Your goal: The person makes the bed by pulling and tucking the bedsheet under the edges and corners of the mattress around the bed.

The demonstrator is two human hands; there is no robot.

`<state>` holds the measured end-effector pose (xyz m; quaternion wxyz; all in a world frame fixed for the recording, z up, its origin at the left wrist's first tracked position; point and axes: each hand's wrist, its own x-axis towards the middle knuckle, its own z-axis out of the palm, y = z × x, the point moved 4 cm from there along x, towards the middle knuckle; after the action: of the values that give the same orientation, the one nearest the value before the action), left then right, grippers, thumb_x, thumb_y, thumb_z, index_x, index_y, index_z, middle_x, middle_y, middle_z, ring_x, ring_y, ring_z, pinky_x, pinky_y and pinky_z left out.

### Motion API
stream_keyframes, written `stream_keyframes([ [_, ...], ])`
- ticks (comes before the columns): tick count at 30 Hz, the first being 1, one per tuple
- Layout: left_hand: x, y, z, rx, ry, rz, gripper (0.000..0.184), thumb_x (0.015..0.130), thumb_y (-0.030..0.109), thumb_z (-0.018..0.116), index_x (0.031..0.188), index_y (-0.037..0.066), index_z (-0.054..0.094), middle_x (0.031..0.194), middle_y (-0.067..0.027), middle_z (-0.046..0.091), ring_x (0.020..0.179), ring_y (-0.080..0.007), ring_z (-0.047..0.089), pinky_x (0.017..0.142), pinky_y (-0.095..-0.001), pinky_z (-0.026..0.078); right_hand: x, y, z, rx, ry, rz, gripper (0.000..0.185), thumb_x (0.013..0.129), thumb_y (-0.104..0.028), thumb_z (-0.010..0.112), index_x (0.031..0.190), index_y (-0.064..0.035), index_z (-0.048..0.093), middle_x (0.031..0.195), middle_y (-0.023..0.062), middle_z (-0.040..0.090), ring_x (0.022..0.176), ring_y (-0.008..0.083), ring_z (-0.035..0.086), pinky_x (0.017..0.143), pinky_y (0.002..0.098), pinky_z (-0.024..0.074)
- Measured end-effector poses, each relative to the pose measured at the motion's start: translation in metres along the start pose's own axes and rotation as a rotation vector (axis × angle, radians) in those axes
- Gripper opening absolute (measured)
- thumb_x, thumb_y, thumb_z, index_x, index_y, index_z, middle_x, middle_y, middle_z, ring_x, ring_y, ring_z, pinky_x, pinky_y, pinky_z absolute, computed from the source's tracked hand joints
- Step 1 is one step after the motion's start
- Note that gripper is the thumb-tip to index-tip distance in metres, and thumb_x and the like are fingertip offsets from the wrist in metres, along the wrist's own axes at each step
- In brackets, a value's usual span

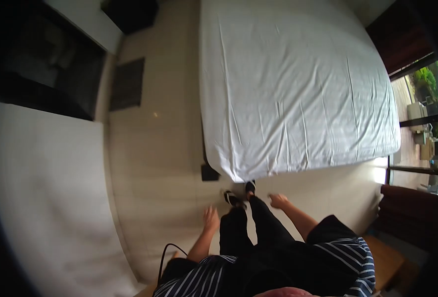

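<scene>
My left hand [210,219] hangs beside my left leg over the pale floor, slightly blurred, its fingers loosely apart with nothing in them. My right hand [279,200] is held out in front of my right thigh, loosely open and also without anything in it. Nearest to both is a bed mattress [293,94] covered by a white fitted sheet with many creases, bunched most at the near left corner. Neither hand touches it. My feet, in dark shoes [234,199], stand by that corner.
Pale tiled floor [154,163] runs along the bed's left side, with a dark mat [128,84] by a doorway. A white wall [55,183] bounds the left. Glass doors [419,123] with dark red curtains [407,215] are on the right. A wooden surface [385,257] lies behind my right side.
</scene>
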<state>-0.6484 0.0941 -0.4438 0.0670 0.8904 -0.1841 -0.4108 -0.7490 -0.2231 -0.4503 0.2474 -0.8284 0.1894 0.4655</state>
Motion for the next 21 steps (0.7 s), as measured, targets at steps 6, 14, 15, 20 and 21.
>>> stream_keyframes([
  [6,-0.108,-0.099,-0.008,-0.179,-0.024,-0.526,0.025,0.074,0.011,0.058,0.096,0.0,0.057,0.088,-0.0193,0.06,0.081,-0.0308,0.059,0.07,-0.0377,0.048,-0.063,-0.08,-0.079,0.116,0.263,-0.253,0.024,0.077,-0.012,0.045,0.101,-0.0128,0.049,0.077,0.0194,0.06,0.075,0.0385,0.058,0.066,0.0484,0.0439],
  [14,-0.134,-0.207,-0.036,-0.45,0.074,-0.551,0.025,0.075,0.011,0.057,0.097,-0.001,0.056,0.088,-0.0192,0.06,0.081,-0.0301,0.059,0.07,-0.0374,0.048,-0.217,-0.443,-0.282,0.131,0.816,-1.262,0.021,0.074,-0.003,0.055,0.092,-0.0061,0.046,0.063,0.0113,0.052,0.059,0.0319,0.052,0.051,0.0391,0.0412],
  [15,-0.137,-0.222,-0.038,-0.472,0.078,-0.532,0.025,0.075,0.011,0.057,0.097,-0.001,0.056,0.088,-0.0192,0.06,0.081,-0.0301,0.059,0.07,-0.0374,0.048,-0.254,-0.489,-0.298,0.176,0.98,-1.494,0.031,0.067,0.001,0.053,0.095,-0.0081,0.045,0.058,0.009,0.049,0.057,0.0299,0.052,0.051,0.0397,0.0395],
  [20,-0.154,-0.278,-0.054,-0.544,0.069,-0.487,0.025,0.075,0.011,0.057,0.097,-0.001,0.056,0.088,-0.0191,0.06,0.081,-0.0296,0.059,0.07,-0.0372,0.048,-0.387,-0.634,-0.316,0.469,1.147,-2.262,0.016,0.055,-0.004,0.06,0.066,-0.0059,0.048,0.06,0.0027,0.044,0.045,0.0172,0.044,0.04,0.0267,0.034],
  [21,-0.156,-0.284,-0.058,-0.552,0.059,-0.489,0.025,0.075,0.011,0.057,0.097,-0.001,0.056,0.088,-0.0191,0.06,0.08,-0.0295,0.059,0.07,-0.0372,0.048,-0.395,-0.652,-0.313,0.612,1.151,-2.293,0.015,0.055,-0.006,0.058,0.062,-0.0065,0.044,0.057,0.002,0.04,0.043,0.0164,0.04,0.039,0.0265,0.0313],
])
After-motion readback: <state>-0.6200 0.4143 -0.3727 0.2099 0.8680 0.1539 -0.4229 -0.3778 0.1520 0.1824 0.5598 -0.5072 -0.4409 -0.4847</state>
